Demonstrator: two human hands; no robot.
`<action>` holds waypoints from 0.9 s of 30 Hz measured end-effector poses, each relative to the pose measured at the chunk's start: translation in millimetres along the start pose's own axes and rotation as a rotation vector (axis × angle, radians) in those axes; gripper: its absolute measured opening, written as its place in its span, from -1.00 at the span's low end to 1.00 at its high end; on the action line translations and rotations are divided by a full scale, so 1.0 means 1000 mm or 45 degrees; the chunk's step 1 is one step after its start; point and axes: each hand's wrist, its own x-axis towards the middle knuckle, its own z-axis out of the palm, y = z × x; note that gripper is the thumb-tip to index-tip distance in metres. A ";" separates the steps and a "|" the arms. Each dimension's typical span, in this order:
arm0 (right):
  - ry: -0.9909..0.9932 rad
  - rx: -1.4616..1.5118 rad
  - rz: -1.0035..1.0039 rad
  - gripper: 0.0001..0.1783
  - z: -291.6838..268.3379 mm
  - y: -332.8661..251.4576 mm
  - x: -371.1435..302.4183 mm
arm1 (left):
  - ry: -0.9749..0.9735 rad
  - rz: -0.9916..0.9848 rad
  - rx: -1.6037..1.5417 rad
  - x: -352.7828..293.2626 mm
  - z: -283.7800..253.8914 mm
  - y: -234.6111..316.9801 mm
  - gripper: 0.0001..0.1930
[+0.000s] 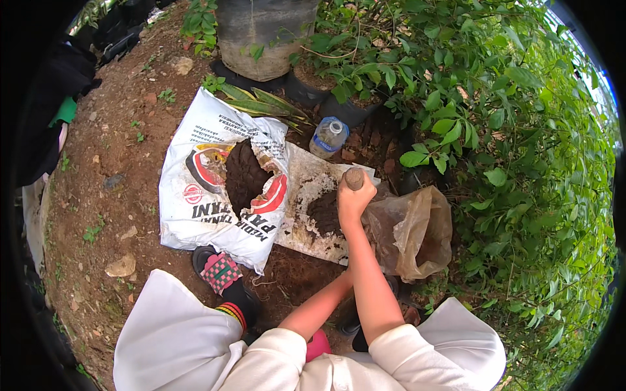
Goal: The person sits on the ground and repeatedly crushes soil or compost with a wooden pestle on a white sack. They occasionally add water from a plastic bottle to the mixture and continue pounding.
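My right hand (357,199) is closed around a brown, round-ended tool handle (354,178); the tool's working end is hidden below the fist. Beneath it lies a dirty white board (306,171) with a patch of dark soil (324,213). My left forearm (319,305) passes under the right one, and the left hand is hidden there, near a cloudy plastic bag (417,234) that gapes toward the right. On the left, a white printed sack (189,156) lies torn across its top, showing dark soil (246,173) inside.
A clear plastic bottle (328,138) with a blue label stands behind the board. Farther back are a large grey planter (261,39) and long green leaves (261,105). Dense shrubs (521,163) crowd the right side. Stones (121,266) dot the bare ground at left.
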 end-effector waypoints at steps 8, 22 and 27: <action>0.157 0.155 0.210 -0.77 -0.023 -0.008 0.016 | 0.130 -0.072 0.060 0.051 0.020 -0.067 -0.44; 0.098 0.028 0.120 -0.81 0.015 0.002 -0.014 | 0.067 0.130 0.644 0.065 0.015 -0.045 -0.76; 0.235 0.073 0.160 -0.81 0.017 -0.010 -0.017 | -0.049 0.162 0.799 0.064 0.006 -0.047 -0.69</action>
